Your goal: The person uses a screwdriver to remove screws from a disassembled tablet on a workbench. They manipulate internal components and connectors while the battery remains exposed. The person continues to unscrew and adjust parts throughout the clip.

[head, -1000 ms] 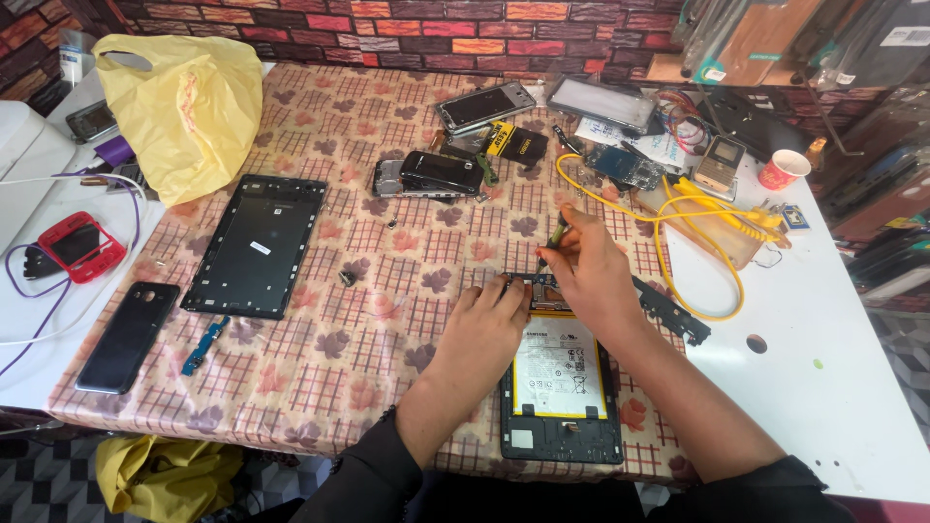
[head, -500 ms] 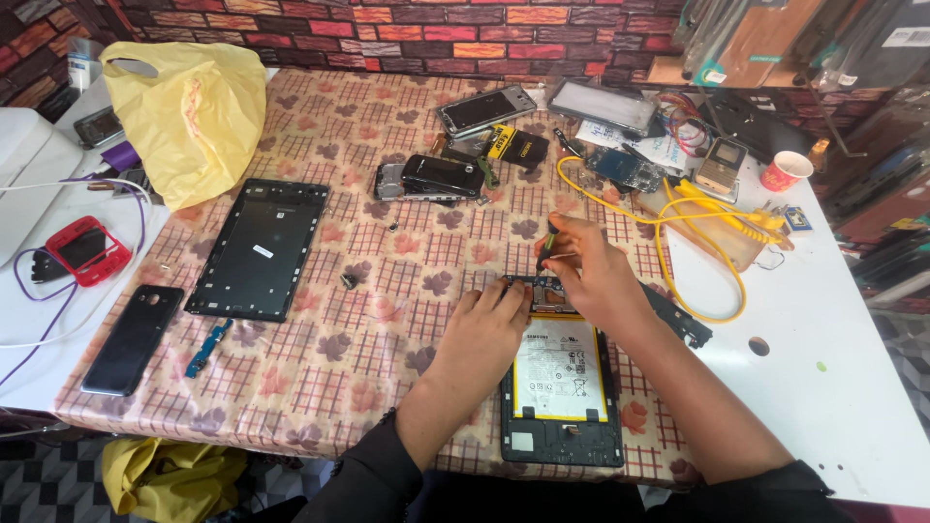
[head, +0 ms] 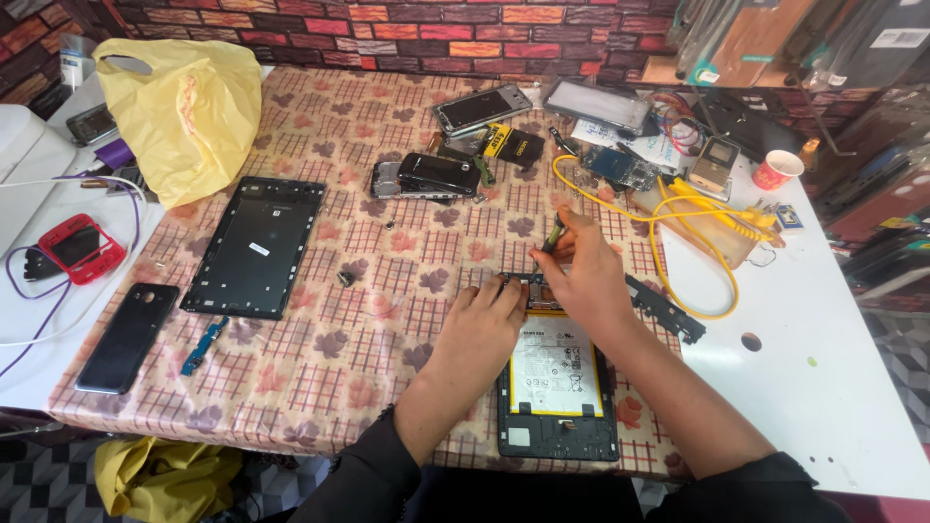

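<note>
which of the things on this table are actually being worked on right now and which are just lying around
In hand: opened tablet, screwdriver, left hand, right hand.

Lying about: black back frame, yellow bag, red phone, yellow cable, paper cup.

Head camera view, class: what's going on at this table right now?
A person works on an opened tablet lying on the patterned tablecloth, its white battery exposed. The left hand steadies the tablet's top edge while the right hand holds a screwdriver upright there. A black back cover lies apart to the left.
</note>
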